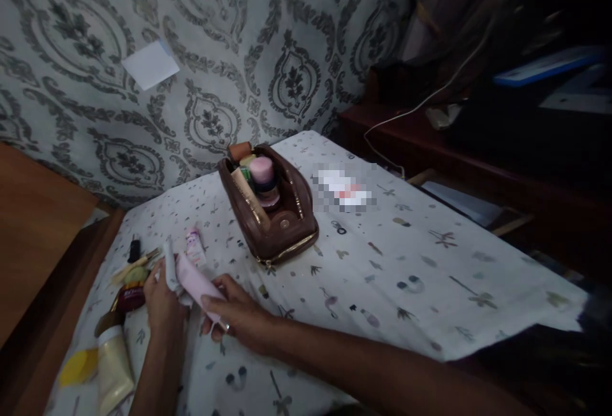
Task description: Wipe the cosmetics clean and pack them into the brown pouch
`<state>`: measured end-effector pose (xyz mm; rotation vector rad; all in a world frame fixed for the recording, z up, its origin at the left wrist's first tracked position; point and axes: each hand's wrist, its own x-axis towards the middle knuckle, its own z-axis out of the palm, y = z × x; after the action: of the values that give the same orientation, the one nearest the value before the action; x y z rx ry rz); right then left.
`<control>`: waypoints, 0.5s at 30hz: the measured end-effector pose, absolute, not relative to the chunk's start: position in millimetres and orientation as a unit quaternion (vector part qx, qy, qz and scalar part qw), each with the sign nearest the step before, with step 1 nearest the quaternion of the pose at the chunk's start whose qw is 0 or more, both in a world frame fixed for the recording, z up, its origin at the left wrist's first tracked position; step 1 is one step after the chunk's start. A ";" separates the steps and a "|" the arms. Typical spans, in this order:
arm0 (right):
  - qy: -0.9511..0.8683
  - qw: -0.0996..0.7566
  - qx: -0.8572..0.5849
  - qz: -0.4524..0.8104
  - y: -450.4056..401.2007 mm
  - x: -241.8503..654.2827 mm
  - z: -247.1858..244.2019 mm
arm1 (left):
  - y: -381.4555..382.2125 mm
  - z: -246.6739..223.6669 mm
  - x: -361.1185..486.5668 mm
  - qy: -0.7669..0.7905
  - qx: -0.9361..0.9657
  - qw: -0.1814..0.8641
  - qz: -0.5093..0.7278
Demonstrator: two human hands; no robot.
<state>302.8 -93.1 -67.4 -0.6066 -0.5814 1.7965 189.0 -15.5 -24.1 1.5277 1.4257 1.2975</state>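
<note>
My right hand (241, 314) is closed round a pale pink oblong item (195, 281) with a shiny end; its exact kind does not show. Close beside it, my left hand (162, 292) grips a slim white item (169, 263), partly hidden by fingers. Just beyond the hands lies a small pink-and-white tube (194, 244). An open brown zip cosmetic bag (287, 237) stands farther off, with a pink-capped jar (261, 171) and other items inside. Left of my left hand are a dark red jar (130, 298), a cream-coloured tube (115, 368) and a yellow item (79, 366).
A patterned white cloth (382, 295) covers the surface. A black-capped small bottle (134, 249) lies near its left edge. A blurred-out white and red item (347, 188) lies right of the bag. Behind is a patterned wall (201, 53); a white cable (421, 107) hangs over dark furniture at right.
</note>
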 end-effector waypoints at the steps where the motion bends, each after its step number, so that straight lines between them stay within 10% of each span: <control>1: -0.231 0.557 -0.248 0.758 -92.6 303.2 -66.6 | -15.7 -24.8 190.8 0.545 0.567 0.354 0.506; 15: -0.054 0.523 -0.256 0.811 -84.8 317.8 -51.8 | -25.8 -37.3 193.2 0.326 0.578 0.604 0.441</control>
<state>317.8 -84.8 -51.8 -0.6121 -0.1295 1.9423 193.2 -25.8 -37.3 1.3388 0.7538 1.0205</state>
